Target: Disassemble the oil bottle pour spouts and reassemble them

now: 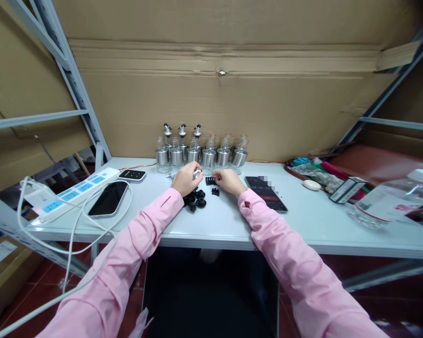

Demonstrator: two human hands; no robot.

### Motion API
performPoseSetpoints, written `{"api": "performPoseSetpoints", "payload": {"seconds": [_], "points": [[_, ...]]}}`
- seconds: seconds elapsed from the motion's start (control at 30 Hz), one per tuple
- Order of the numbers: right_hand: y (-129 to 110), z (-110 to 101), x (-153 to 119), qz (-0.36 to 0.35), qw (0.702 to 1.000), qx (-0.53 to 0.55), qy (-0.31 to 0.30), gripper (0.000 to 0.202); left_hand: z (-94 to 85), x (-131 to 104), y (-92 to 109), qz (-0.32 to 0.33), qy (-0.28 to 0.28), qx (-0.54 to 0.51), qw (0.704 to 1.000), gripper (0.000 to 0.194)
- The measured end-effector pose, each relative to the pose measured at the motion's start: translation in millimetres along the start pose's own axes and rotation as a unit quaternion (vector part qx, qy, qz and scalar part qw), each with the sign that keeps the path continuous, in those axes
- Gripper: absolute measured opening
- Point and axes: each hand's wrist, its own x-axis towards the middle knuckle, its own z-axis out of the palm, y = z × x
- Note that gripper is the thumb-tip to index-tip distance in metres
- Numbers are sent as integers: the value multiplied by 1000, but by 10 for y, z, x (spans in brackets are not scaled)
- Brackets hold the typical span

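Observation:
My left hand [186, 179] is closed around a silver pourer spout [197, 173], whose shiny end shows past the fingers. More silver spout pieces [171, 174] lie partly hidden behind this hand. Just below it sits a loose pile of round black stoppers [198, 201]. My right hand [230, 181] rests on the tabletop with its fingers curled together at the end of a row of small black parts [210, 180]; whatever the fingertips pinch is hidden. A smaller cluster of black pieces [215, 192] lies right below that row.
Several glass bottles with steel bands [208, 158] stand along the back, three with pourers [182, 129] fitted. To the left are a power strip [75, 195], cables and a phone [109, 199]. A timer phone [267, 193] and a large plastic bottle [391, 199] lie right.

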Motion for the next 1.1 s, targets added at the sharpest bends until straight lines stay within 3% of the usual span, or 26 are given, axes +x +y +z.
{"api": "performPoseSetpoints", "payload": {"seconds": [0.8,0.97,1.1], "points": [[-125,-100,-32,39,999,-17,25,22,-15,0,18,0,-17,13,1000,7],[-72,-86,-18,58,996,-15,65,25,-14,1,16,3,-19,16,1000,6],[20,-31,6,74,995,-32,53,27,-16,1,17,6,-20,22,1000,6]]}}
